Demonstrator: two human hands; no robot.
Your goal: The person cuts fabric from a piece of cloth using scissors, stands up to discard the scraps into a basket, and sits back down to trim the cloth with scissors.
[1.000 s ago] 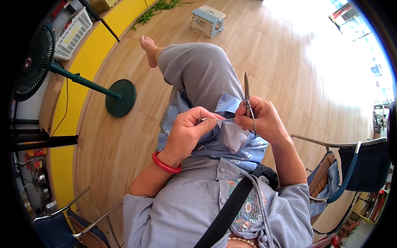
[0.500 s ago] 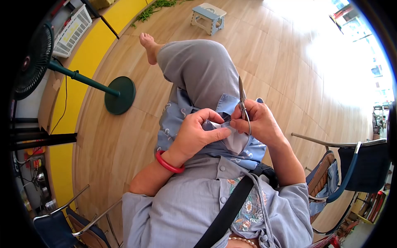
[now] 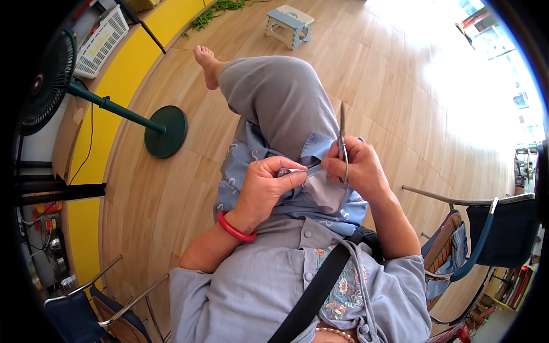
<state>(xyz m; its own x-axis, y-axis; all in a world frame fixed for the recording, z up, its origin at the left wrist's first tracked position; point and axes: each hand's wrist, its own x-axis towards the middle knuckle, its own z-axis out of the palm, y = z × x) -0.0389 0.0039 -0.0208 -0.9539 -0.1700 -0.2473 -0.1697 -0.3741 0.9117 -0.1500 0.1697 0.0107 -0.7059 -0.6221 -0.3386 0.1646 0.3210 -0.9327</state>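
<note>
Blue cloth with white letter-like prints (image 3: 231, 183) lies across my lap, its pale grey underside (image 3: 327, 193) turned up between my hands. At the cloth's edge, my left hand (image 3: 262, 186) is closed, thumb and forefinger pinching the fabric. A pair of metal scissors (image 3: 342, 128) hangs on my right hand (image 3: 360, 166), blades pointing up and away from me. The thumb and forefinger of that same hand also pinch the cloth edge, a short stretch from my left fingers. The fold beneath my fingertips is partly hidden.
A green standing fan (image 3: 166, 132) is to the left beside yellow cabinets (image 3: 123, 71). A small folding stool (image 3: 289, 26) stands ahead on the wooden floor. Chairs are at the right (image 3: 500, 228) and lower left (image 3: 74, 317). Green vegetables (image 3: 209, 16) lie at the top.
Both hands have shifted slightly; the cloth edge between them is drawn straighter. The scissors have tilted more upright and moved a little right. My left fingers have closed into a tighter pinch.
</note>
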